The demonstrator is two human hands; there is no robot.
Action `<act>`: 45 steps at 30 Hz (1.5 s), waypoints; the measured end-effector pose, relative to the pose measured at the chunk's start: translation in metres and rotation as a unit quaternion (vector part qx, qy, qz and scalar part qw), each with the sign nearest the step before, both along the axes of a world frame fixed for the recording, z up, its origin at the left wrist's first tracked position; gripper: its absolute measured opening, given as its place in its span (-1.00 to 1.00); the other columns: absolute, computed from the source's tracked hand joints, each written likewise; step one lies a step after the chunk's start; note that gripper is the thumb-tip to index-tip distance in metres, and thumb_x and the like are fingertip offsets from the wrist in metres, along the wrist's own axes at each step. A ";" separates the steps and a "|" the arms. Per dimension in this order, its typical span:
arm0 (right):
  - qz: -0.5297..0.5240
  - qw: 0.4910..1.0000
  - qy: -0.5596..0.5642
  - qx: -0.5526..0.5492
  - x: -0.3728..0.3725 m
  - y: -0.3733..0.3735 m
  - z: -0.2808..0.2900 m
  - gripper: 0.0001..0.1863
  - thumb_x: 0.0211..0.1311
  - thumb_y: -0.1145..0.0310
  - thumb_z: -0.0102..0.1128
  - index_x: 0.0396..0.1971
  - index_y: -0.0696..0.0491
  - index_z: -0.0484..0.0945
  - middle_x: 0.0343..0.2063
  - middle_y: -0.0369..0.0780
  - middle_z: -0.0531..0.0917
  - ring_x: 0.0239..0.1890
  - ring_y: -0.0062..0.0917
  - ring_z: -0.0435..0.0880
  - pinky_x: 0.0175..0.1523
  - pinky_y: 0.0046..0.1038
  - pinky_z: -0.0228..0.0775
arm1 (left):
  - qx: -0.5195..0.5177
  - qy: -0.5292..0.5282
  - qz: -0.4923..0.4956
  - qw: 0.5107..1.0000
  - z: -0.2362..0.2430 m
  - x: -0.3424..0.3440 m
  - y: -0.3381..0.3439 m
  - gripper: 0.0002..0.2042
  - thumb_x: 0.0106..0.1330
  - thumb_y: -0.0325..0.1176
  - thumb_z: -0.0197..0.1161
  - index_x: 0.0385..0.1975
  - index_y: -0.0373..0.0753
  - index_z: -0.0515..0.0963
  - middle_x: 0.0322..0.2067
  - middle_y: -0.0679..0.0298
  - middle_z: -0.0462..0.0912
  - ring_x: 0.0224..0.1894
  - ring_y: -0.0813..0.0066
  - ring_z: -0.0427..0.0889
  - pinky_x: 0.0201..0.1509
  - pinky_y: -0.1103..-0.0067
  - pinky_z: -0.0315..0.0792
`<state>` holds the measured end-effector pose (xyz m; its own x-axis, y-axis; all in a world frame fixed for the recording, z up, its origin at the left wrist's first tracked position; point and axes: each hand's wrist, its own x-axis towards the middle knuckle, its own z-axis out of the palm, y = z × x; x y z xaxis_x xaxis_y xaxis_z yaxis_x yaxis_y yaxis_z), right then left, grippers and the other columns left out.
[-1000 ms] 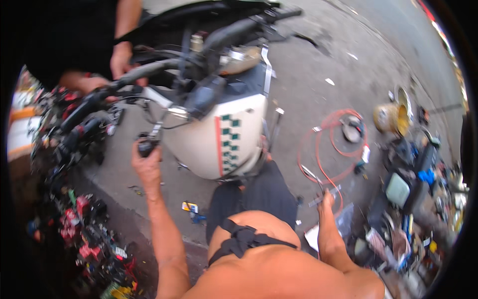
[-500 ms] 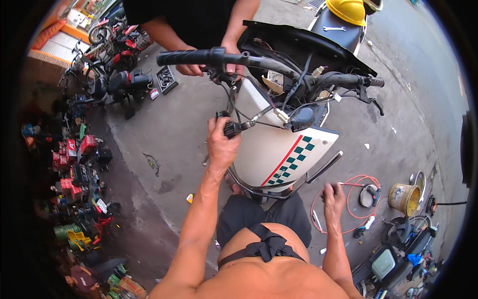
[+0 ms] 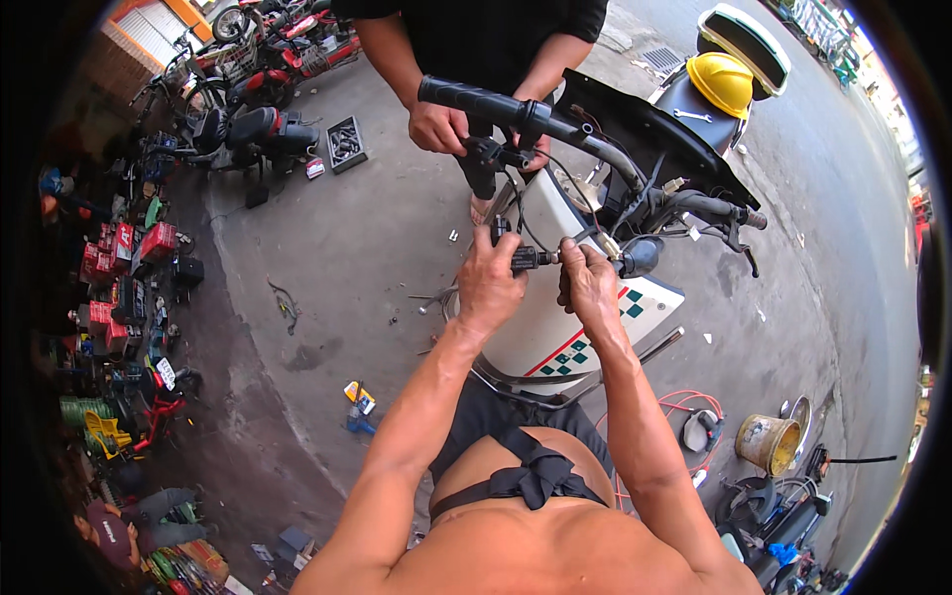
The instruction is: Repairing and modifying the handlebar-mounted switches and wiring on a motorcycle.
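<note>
My left hand (image 3: 491,278) is wrapped round a black power driver (image 3: 526,260) whose front end points right. The fingers of my right hand (image 3: 587,280) are pinched at the driver's metal tip; anything small between them is hidden. Both hands are above the white front panel (image 3: 526,337) of a motorbike, which has a red stripe and green checks. Across from me, a person's left-side hand (image 3: 438,129) and right-side hand (image 3: 535,151) hold a black lever bracket (image 3: 486,154) under the handlebar grip (image 3: 471,97).
Loose cables and a dark shroud (image 3: 664,139) surround the handlebar. A yellow helmet (image 3: 721,85) and a wrench (image 3: 692,116) lie on a seat behind. An orange hose (image 3: 674,399) and a stained bucket (image 3: 762,441) are at lower right. Parts and boxes (image 3: 104,263) line the left.
My right hand has come up from the lower right to the driver's tip. My left hand has shifted right in view with the driver. The view has also moved, showing more of the other person.
</note>
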<state>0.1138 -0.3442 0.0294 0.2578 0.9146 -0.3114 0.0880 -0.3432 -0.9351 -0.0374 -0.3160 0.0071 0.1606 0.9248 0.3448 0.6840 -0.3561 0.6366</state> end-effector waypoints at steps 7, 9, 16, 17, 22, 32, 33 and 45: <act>-0.004 0.987 0.158 0.008 0.002 0.001 -0.004 -0.65 0.36 0.05 0.04 -0.40 0.05 0.39 -0.66 -0.36 0.38 -0.68 -0.67 0.39 -0.64 -0.63 0.23 | -0.004 -0.009 0.010 1.000 -0.001 0.003 -0.002 -0.62 -0.08 -0.53 0.29 -0.19 -0.15 0.44 -0.16 0.06 0.39 -0.22 -0.11 0.54 -0.21 0.16 0.44; 0.005 0.990 0.139 0.025 0.003 0.001 -0.001 -0.65 0.36 0.05 0.04 -0.39 0.06 0.40 -0.66 -0.36 0.38 -0.68 -0.66 0.40 -0.63 -0.61 0.25 | 0.000 -0.009 0.010 1.000 0.001 0.005 -0.002 -0.63 -0.07 -0.53 0.29 -0.19 -0.16 0.44 -0.16 0.06 0.39 -0.22 -0.11 0.54 -0.21 0.16 0.44; 0.081 0.995 0.056 0.027 0.017 0.002 -0.006 -0.72 0.38 0.19 0.03 -0.27 0.15 0.41 -0.56 -0.29 0.47 -0.56 -0.63 0.50 -0.54 -0.55 0.38 | -0.002 -0.015 0.014 1.000 0.000 0.007 -0.001 -0.64 -0.07 -0.53 0.28 -0.21 -0.17 0.45 -0.17 0.05 0.40 -0.24 -0.13 0.54 -0.23 0.16 0.44; 0.091 0.993 0.036 0.071 0.019 0.002 -0.011 -0.74 0.38 0.22 0.03 -0.25 0.15 0.42 -0.50 -0.26 0.50 -0.51 -0.62 0.52 -0.49 -0.54 0.40 | -0.004 -0.015 0.014 1.000 -0.001 0.007 0.000 -0.64 -0.07 -0.53 0.28 -0.21 -0.17 0.45 -0.17 0.05 0.40 -0.24 -0.13 0.54 -0.23 0.16 0.44; 0.042 0.989 0.098 0.102 0.013 0.003 -0.002 -0.71 0.33 0.22 0.11 -0.25 0.18 0.46 -0.44 -0.23 0.56 -0.45 -0.61 0.57 -0.43 -0.54 0.44 | -0.016 -0.016 0.033 0.999 0.000 0.005 0.000 -0.67 -0.06 -0.53 0.26 -0.23 -0.16 0.46 -0.18 0.07 0.40 -0.27 -0.11 0.54 -0.24 0.16 0.43; 0.041 0.975 0.080 0.205 0.015 0.006 -0.022 -0.77 0.27 0.30 0.21 -0.31 0.19 0.51 -0.58 -0.29 0.56 -0.59 -0.64 0.53 -0.51 -0.59 0.41 | -0.029 0.001 0.029 0.999 -0.002 0.008 -0.003 -0.62 -0.05 -0.52 0.29 -0.17 -0.17 0.44 -0.18 0.03 0.37 -0.21 -0.12 0.52 -0.21 0.16 0.42; 0.040 0.975 0.082 0.204 0.012 0.005 -0.021 -0.77 0.27 0.30 0.21 -0.31 0.19 0.51 -0.58 -0.29 0.56 -0.59 -0.64 0.53 -0.51 -0.59 0.41 | -0.038 -0.004 0.034 0.999 -0.004 0.008 -0.004 -0.63 -0.04 -0.53 0.28 -0.17 -0.17 0.44 -0.18 0.02 0.37 -0.21 -0.12 0.52 -0.21 0.16 0.43; 0.049 0.982 0.081 0.162 0.015 0.004 -0.022 -0.75 0.27 0.28 0.22 -0.27 0.18 0.52 -0.46 -0.29 0.58 -0.49 -0.64 0.56 -0.44 -0.60 0.44 | -0.029 -0.034 0.021 0.999 -0.001 0.006 -0.002 -0.44 -0.06 -0.57 0.26 0.05 -0.15 0.37 -0.16 0.08 0.39 -0.15 -0.03 0.51 -0.13 0.25 0.43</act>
